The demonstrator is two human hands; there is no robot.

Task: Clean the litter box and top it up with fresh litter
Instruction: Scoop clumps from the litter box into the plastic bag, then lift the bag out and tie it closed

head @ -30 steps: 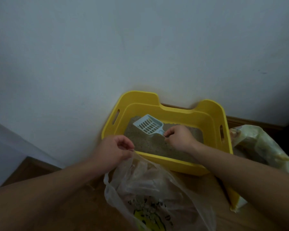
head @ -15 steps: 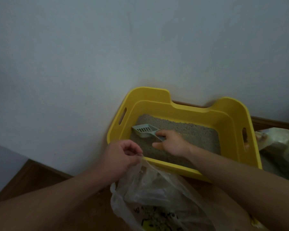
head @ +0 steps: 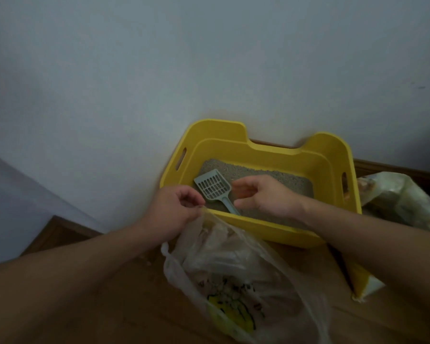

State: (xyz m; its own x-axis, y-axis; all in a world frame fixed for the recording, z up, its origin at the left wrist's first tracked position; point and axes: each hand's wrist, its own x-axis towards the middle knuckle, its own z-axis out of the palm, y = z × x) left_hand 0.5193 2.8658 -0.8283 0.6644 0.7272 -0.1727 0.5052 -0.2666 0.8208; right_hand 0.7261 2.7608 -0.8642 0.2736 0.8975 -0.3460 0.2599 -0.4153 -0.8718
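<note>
We log the yellow litter box on the wooden floor, its far side against the white wall. Grey litter covers its bottom. The pale blue scoop lies in the left part of the box, slotted head on the litter and pointing away from us, handle slanting back to the near wall. Right hand: released, fingers loosely curved, grasping nothing, held over the litter just right of the scoop handle; we cannot tell whether the thumb tip touches the handle. Left hand: fingers curled, pinching the top edge of a clear plastic bag at the near left corner of the box. The bag sags on the floor in front of the box, with pale contents and a yellow print showing through. A second pale bag sits just right of the box. A yellow and white pack shows beneath the right forearm
</note>
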